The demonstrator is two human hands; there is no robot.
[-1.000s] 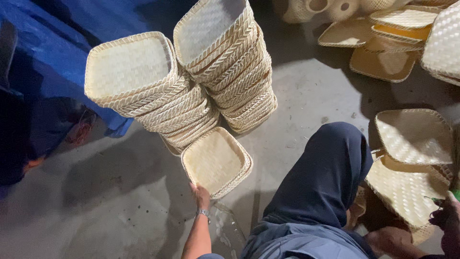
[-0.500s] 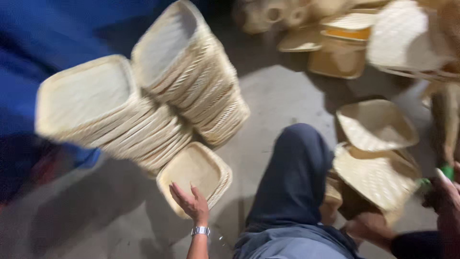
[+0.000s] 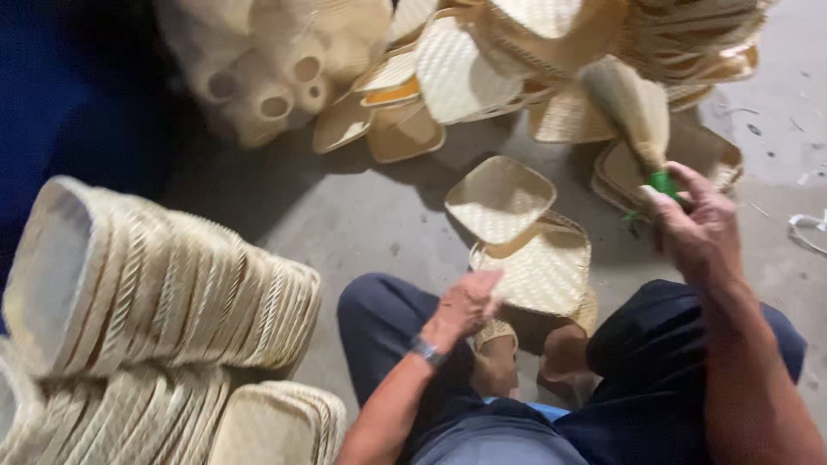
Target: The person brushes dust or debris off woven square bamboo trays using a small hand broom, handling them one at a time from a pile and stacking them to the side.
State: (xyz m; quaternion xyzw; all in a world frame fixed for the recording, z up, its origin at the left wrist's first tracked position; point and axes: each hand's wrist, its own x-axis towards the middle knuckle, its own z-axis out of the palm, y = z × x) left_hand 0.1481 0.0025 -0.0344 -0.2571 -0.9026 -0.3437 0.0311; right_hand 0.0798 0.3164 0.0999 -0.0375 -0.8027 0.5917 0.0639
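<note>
Nearest, at the lower left, a stack of woven trays lies tipped on its side on the grey floor, with more trays below it. The person sits with knees in dark trousers and a sandalled foot showing between them. The left hand, a watch on its wrist, rests with its fingers curled together at the near edge of a square woven tray just in front of the knees; a second tray leans on the far side of that one. To the right, the right hand has its fingers clamped on the green handle of a pale brush that points up and away. Another tray lies partly hidden behind that hand. Farther off, loose trays and pale woven pieces with round holes are heaped along the far edge, blurred.
</note>
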